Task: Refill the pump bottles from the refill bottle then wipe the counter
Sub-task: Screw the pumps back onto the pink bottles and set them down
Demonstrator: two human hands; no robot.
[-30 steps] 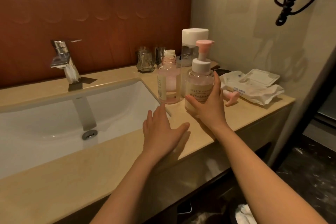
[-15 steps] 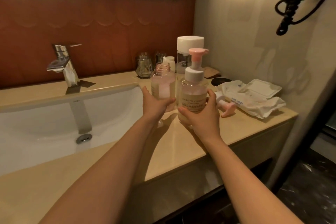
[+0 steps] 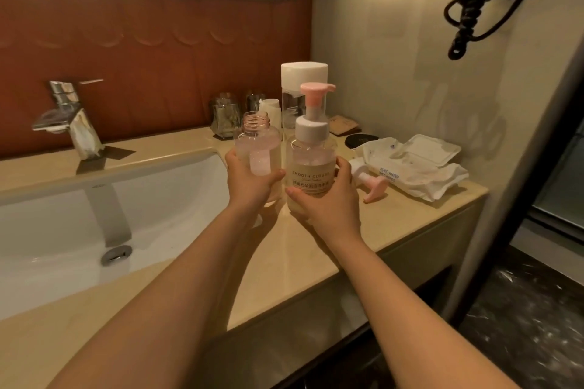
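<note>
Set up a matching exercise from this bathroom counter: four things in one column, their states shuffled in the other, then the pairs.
1. open-necked bottle
2. labelled pump bottle
3. loose pink pump
4. wet wipes pack

A. lying on the counter, off any bottle
B. held by the right hand
C. flip lid open
D. held by the left hand

Pairs: 1-D, 2-B, 3-A, 4-C

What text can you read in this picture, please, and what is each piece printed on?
"SMOOTH CLOUDS": on the pump bottle label.
"PURE WATER WET WIPES": on the wipes pack.
The script line and the Chinese line under the bottle's brand are too small to read.
</note>
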